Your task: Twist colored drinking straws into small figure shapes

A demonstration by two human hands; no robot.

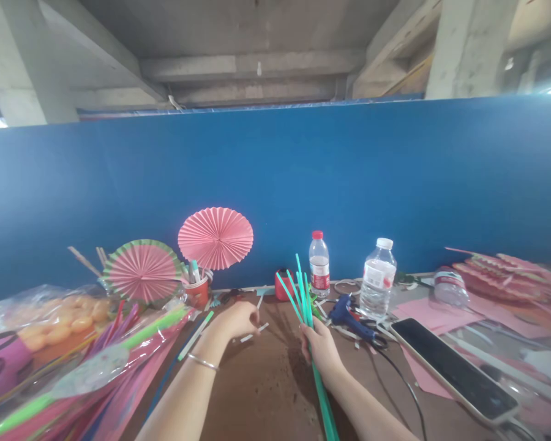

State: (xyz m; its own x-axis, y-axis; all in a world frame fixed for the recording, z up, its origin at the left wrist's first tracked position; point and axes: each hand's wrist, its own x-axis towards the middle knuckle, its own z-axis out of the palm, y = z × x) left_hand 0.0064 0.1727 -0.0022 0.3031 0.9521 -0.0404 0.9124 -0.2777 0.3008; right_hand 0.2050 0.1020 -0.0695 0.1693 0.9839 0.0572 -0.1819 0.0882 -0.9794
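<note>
My right hand (320, 349) is wrapped around a bundle of long teal-green pipe cleaners (320, 392). Their upper ends fan out above my fist, and the lower ends run down toward the table's near edge. To the left, my left hand (241, 320) hovers low over the brown table (257, 392), its fingers curled together. White paper scraps (247, 337) lie just under those fingertips. Whether anything is pinched there cannot be made out. A bracelet (204, 362) circles my left wrist.
Pink folded paper fans (215, 237) and a cup of pens (196, 291) stand at back left, beside plastic-bagged coloured stems (114, 361). On the right are water bottles (377, 278), a blue glue gun (352, 318) with its cable, pink paper (434, 313) and a phone (454, 370).
</note>
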